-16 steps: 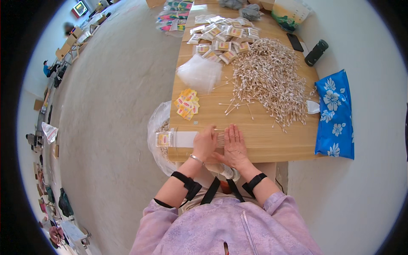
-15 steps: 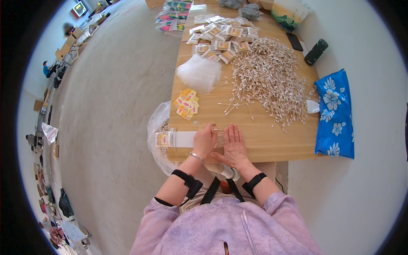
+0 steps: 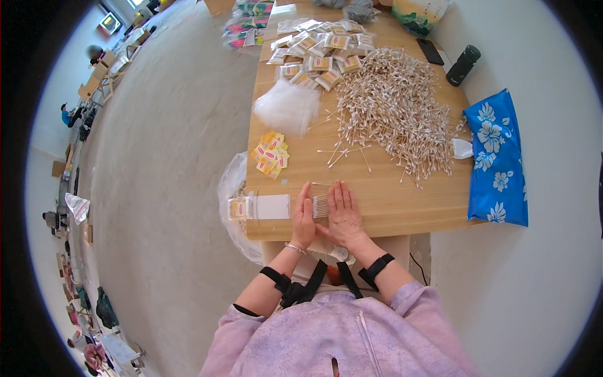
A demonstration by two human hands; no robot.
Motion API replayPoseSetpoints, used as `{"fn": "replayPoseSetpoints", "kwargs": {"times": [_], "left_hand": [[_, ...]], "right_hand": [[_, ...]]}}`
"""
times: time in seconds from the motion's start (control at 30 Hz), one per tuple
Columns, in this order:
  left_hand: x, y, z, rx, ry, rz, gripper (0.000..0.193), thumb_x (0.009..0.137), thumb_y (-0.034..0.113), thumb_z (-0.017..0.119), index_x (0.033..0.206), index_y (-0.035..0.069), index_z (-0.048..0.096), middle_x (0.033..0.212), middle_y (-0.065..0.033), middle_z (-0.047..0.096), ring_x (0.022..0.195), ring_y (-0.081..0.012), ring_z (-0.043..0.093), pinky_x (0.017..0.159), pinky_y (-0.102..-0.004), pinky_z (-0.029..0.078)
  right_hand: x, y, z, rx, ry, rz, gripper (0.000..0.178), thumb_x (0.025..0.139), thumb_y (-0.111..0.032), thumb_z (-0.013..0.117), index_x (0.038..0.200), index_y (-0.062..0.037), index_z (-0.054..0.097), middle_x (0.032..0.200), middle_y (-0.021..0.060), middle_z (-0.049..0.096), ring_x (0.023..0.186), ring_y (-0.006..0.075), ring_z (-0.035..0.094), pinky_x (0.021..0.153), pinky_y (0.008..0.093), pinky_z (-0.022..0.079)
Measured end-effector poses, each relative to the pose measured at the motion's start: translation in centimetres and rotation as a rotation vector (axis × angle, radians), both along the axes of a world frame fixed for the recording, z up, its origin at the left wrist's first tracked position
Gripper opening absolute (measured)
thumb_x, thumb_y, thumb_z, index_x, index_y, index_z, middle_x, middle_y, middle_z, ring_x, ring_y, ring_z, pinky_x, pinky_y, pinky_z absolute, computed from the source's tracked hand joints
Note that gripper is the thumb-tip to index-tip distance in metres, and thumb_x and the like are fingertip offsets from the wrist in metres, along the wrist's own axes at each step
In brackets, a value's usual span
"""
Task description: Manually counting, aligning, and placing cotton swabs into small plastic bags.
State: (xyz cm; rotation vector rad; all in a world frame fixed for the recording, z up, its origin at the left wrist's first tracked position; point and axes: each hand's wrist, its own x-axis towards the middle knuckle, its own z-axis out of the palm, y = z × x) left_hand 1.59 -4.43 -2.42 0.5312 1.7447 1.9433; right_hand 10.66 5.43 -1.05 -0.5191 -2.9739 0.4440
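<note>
A small row of cotton swabs (image 3: pixel 321 206) lies side by side on the table between my hands. My left hand (image 3: pixel 303 225) stands on edge at the row's left, fingers stretched out straight. My right hand (image 3: pixel 345 217) lies flat at its right side, fingers extended, partly covering the swabs. One loose swab (image 3: pixel 323 183) lies crosswise just beyond the row. Left of my left hand is a white rectangular card (image 3: pixel 273 207). Beside that, at the table's left edge, sits a clear packet of swabs (image 3: pixel 239 208) with a yellow label.
A big heap of loose swabs (image 3: pixel 399 107) spreads across the right. Yellow label cards (image 3: pixel 271 154), clear bags (image 3: pixel 287 107) and a pile of filled packets (image 3: pixel 319 56) lie farther off. A blue flowered pouch (image 3: pixel 497 157), dark bottle (image 3: pixel 463 65) and phone (image 3: pixel 430 51) line the wall side.
My left hand has turned from bent fingers over the swabs to straight fingers on edge beside them, uncovering more of the white card. My right hand stays flat by the row.
</note>
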Motion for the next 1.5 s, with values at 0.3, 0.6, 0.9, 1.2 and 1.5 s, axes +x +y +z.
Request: {"fn": "replayPoseSetpoints", "kwargs": {"times": [0.3, 0.6, 0.9, 1.2, 1.5], "left_hand": [[-0.5, -0.3, 0.3, 0.001, 0.038, -0.033, 0.051, 0.103, 0.032, 0.032, 0.139, -0.003, 0.037, 0.144, -0.016, 0.038, 0.137, -0.0234, 0.029, 0.113, -0.0328, 0.02], [-0.9, -0.7, 0.4, 0.081, -0.131, 0.0, 0.051, 0.103, 0.034, 0.032, 0.137, -0.004, 0.039, 0.142, -0.0155, 0.041, 0.134, -0.0223, 0.034, 0.112, -0.0331, 0.023], [-5.8, -3.5, 1.5, -0.061, 0.048, 0.081, 0.052, 0.102, 0.036, 0.033, 0.133, -0.004, 0.044, 0.137, -0.0148, 0.047, 0.13, -0.0221, 0.039, 0.109, -0.0321, 0.026], [-6.5, -6.6, 2.2, -0.039, 0.032, 0.055, 0.055, 0.103, 0.039, 0.028, 0.138, -0.002, 0.039, 0.142, -0.0129, 0.04, 0.135, -0.0209, 0.031, 0.114, -0.0332, 0.019], [-6.9, -7.2, 1.1, 0.043, -0.033, 0.082, 0.056, 0.102, 0.039, 0.028, 0.137, -0.004, 0.038, 0.143, -0.0128, 0.039, 0.136, -0.0213, 0.03, 0.114, -0.034, 0.018]], "right_hand": [[0.1, -2.0, 0.3, 0.044, -0.025, 0.025, 0.09, 0.084, -0.051, 0.053, 0.142, 0.0095, 0.019, 0.152, 0.0252, 0.012, 0.143, 0.0361, 0.006, 0.116, 0.0459, 0.005], [-0.5, -3.2, 0.4, -0.035, 0.027, 0.087, 0.082, 0.084, -0.04, 0.053, 0.139, 0.0126, 0.022, 0.148, 0.0298, 0.017, 0.141, 0.0419, 0.011, 0.115, 0.048, 0.009], [-6.8, -7.6, 0.3, 0.021, -0.188, 0.008, 0.072, 0.091, -0.036, 0.038, 0.141, 0.011, 0.018, 0.151, 0.0279, 0.011, 0.142, 0.0399, 0.003, 0.115, 0.0485, 0.002], [-8.0, -9.6, -0.9, -0.129, -0.047, -0.013, 0.077, 0.089, -0.037, 0.043, 0.142, 0.0104, 0.015, 0.152, 0.0268, 0.006, 0.142, 0.0394, -0.001, 0.116, 0.0479, 0.0], [-7.0, -9.1, 0.0, -0.153, -0.076, 0.152, 0.085, 0.087, -0.041, 0.047, 0.143, 0.0104, 0.01, 0.152, 0.0279, 0.004, 0.142, 0.0398, -0.003, 0.115, 0.0487, -0.001]]}}
